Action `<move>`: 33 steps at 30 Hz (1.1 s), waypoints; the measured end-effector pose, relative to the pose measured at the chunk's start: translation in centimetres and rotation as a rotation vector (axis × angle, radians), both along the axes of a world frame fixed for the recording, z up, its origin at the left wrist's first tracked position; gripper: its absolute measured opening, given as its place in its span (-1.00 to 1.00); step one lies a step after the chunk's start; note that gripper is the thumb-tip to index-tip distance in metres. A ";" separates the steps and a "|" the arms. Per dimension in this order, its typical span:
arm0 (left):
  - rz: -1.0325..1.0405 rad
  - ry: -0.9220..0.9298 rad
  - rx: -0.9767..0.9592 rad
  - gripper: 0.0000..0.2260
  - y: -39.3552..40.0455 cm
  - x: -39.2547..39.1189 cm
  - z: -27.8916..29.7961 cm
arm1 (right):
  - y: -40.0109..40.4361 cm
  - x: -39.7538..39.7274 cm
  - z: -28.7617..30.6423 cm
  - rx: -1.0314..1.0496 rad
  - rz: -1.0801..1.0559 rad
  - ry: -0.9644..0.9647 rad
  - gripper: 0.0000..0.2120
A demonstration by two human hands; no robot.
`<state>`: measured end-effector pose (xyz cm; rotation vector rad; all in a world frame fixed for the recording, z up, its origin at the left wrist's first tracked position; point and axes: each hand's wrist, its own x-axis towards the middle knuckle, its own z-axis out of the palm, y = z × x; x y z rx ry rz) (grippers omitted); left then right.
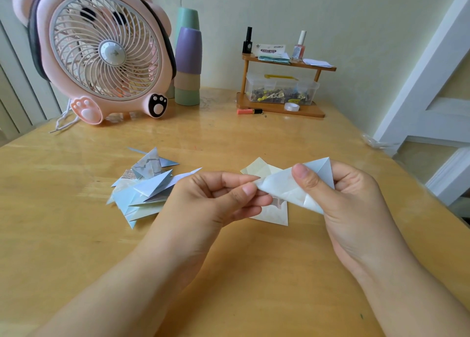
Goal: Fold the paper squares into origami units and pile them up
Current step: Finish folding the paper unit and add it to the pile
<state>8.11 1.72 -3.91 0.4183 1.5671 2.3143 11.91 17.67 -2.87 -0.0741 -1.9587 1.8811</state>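
Both hands were raised above the wooden tabletop (254,273), clamped on one half-folded paper unit (287,186) stretched between them. The left hand (216,202) pinched its left tip between thumb and forefinger; the right hand (353,197) gripped its right end, thumb pressed across the front, fingers curled behind. The pale blue-white piece ran with its long axis roughly left to right, sagging toward the lower right, with a folded triangular corner pointing up above the right thumb.

Directly beneath it lay a small stack of unfolded paper squares (273,216), cream and patterned, partly hidden by the hands. To the left, near but apart from that stack, sat the pile of finished units (145,186), their sharp points sticking out in several directions.

The near half of the tabletop lay open under the forearms. At the far edge stood a pink fan (101,52), stacked cups (188,62) and a small wooden shelf (282,82). The tabletop's right edge ran diagonally beside the right forearm.
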 end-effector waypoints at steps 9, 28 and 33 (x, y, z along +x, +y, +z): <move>-0.020 -0.065 0.074 -0.86 -0.3 -0.1 0.4 | 0.4 0.0 0.0 -0.033 -0.031 0.016 -0.77; 0.069 0.245 -0.158 -0.86 -0.1 0.2 0.0 | -0.3 0.1 -0.2 0.068 0.053 -0.071 -0.75; 0.099 0.354 -0.267 -0.82 0.0 0.4 -0.2 | -0.2 0.1 -0.3 0.086 0.050 -0.087 -0.69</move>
